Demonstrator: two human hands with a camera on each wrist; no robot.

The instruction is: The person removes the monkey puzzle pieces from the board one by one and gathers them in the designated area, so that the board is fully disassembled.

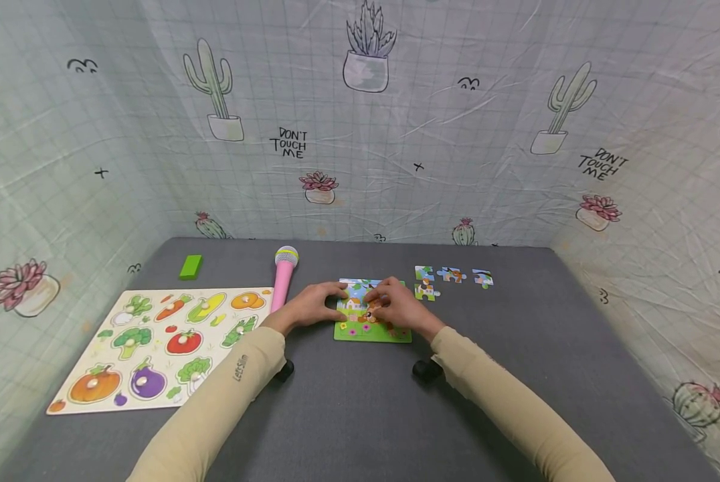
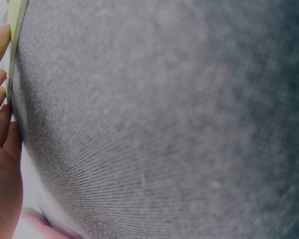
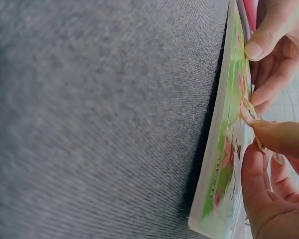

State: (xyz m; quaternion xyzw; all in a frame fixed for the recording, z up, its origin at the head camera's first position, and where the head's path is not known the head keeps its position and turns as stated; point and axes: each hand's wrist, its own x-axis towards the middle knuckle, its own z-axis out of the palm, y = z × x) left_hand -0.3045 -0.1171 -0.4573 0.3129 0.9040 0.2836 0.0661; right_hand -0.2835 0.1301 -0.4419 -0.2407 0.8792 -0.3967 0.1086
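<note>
A small picture puzzle board (image 1: 360, 335), with a green lower border, a little house and pink flowers, lies flat before me. At its left side, my left hand (image 1: 312, 305) rests its thumb and fingertips along the edge; the left wrist view shows those fingers mostly extended. My right hand (image 1: 407, 309) is over the right half of the board and hides part of the picture. Between its thumb and fingers it pinches a puzzle piece (image 3: 248, 112), tilted close over the board in the right wrist view. Most of the piece's print is hidden.
Several loose puzzle pieces (image 1: 452, 274) lie right of the board. On the left are a pink toy microphone (image 1: 282, 284), a vegetable peg board (image 1: 155, 361) partly under my left forearm, and a green block (image 1: 191, 267). A patterned cloth (image 1: 396, 167) hangs behind the grey table.
</note>
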